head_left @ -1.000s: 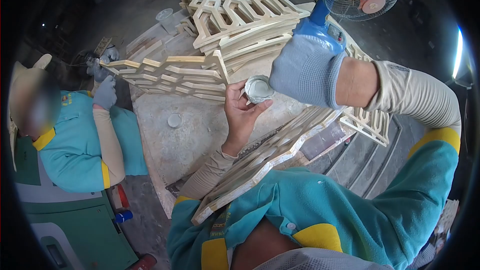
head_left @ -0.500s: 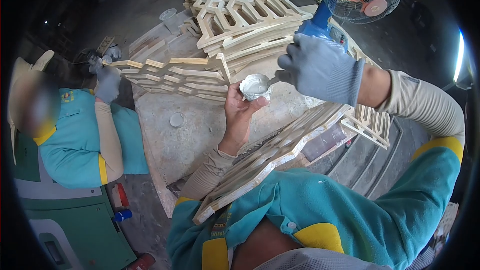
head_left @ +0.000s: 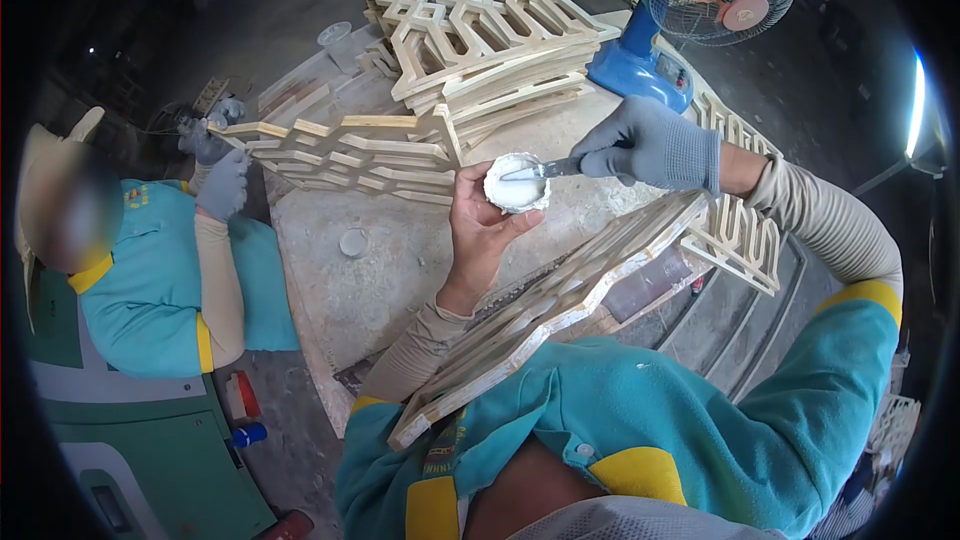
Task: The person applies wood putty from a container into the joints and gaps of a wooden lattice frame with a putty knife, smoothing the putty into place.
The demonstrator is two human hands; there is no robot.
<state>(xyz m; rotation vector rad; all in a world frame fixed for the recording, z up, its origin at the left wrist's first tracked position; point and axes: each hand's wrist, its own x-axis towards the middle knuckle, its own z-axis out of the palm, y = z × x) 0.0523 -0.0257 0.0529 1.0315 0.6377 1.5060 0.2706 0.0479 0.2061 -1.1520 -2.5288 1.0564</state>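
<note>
My bare left hand (head_left: pixel 478 240) is wrapped round a small cup (head_left: pixel 517 198) of white paste, its rim crusted with the same stuff. In my gloved right hand (head_left: pixel 645 145) is a putty knife (head_left: pixel 556 169), its blade dipping into the cup. Against my body and left forearm leans a wooden lattice panel (head_left: pixel 560 310) with white smears along its edge. Its far end rises below my right hand.
A worktable (head_left: pixel 380 240) carries stacked lattice panels (head_left: pixel 480 20), a clear cup (head_left: pixel 336 34) and a round lid (head_left: pixel 354 242). A blue fan (head_left: pixel 640 65) stands behind. At left, a co-worker (head_left: pixel 170 260) in gloves holds another lattice panel (head_left: pixel 360 155).
My right hand has moved lower and turned, laying the knife blade flatter into the cup. The cup is tipped more toward me. The co-worker's near hand has shifted.
</note>
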